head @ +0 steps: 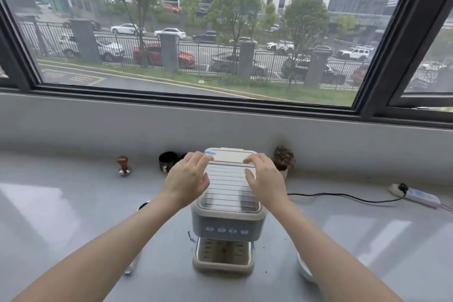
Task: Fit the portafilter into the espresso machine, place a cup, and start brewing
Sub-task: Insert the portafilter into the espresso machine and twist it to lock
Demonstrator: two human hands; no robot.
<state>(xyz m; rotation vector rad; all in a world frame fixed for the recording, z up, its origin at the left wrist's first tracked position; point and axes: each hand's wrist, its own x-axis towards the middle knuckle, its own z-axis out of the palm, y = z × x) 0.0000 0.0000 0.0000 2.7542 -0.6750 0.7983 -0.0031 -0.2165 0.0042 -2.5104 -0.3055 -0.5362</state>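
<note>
Espresso machine, cup and portafilter on a pale counter below a window.

The espresso machine (228, 208) stands upright at centre, a grey-and-cream body with a ribbed metal top plate, four round buttons in a row on its front panel, and a slotted drip tray (223, 256) at its base holding nothing. A white cup (305, 268) rests on the counter just right of the base, partly hidden by a forearm. A metal handle, apparently the portafilter (131, 268), lies left of the base, mostly hidden.
</note>
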